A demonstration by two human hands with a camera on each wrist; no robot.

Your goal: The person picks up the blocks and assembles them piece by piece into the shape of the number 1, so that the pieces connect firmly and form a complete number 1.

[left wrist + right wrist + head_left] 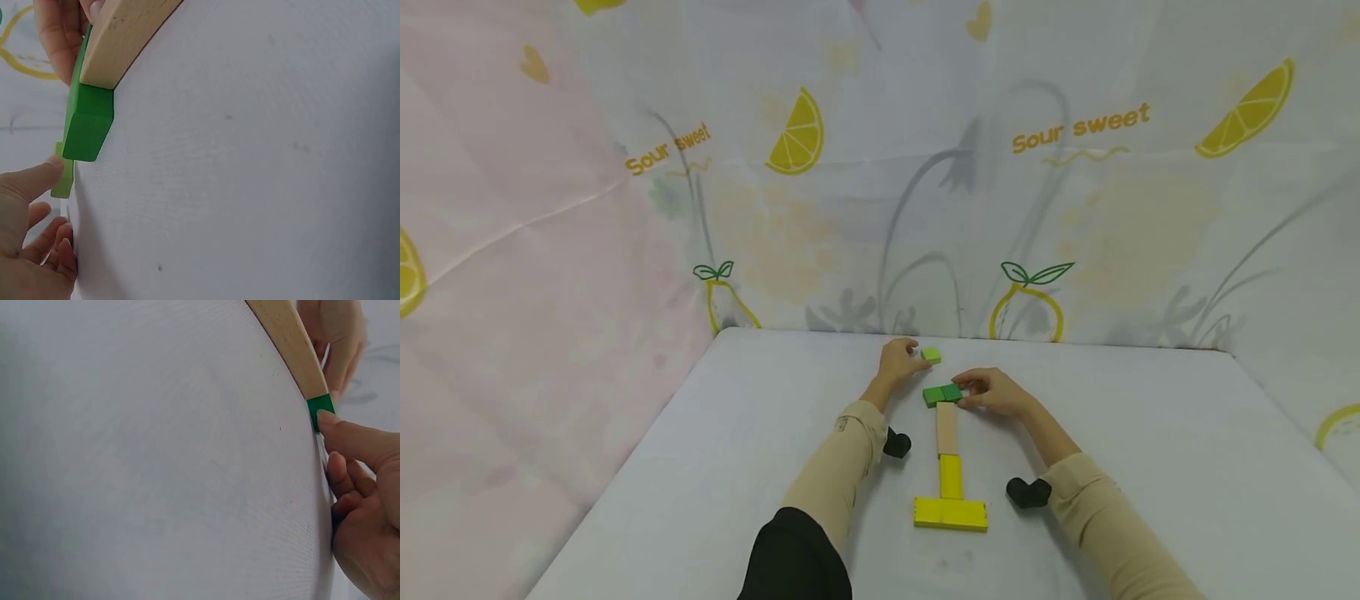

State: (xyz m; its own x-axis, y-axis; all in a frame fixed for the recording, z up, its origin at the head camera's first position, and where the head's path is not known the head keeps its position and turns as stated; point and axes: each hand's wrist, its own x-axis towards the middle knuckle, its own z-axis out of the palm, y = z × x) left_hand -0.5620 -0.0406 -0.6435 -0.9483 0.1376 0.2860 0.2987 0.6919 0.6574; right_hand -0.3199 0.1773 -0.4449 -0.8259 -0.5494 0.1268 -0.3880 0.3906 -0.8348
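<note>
My left hand (897,362) is beside a light green block (931,356), its thumb (47,175) touching the block's near side while the other fingers stand apart from it. Closer to me, my right hand (996,392) pinches the right one of two green blocks (952,392) between thumb and forefinger. The other green block (933,397) lies against it on the left, in a row across the table. Just in front of this row is the end of a plain wooden block (947,429); in the right wrist view, the thumb (334,425) presses the green block's end.
A yellow block (951,477) continues the line toward me from the wooden one. A yellow crosspiece (951,514) lies at its near end. All rest on a white table (700,500), with a printed cloth (880,208) hanging behind. Black wrist devices (1028,493) stick out from both sleeves.
</note>
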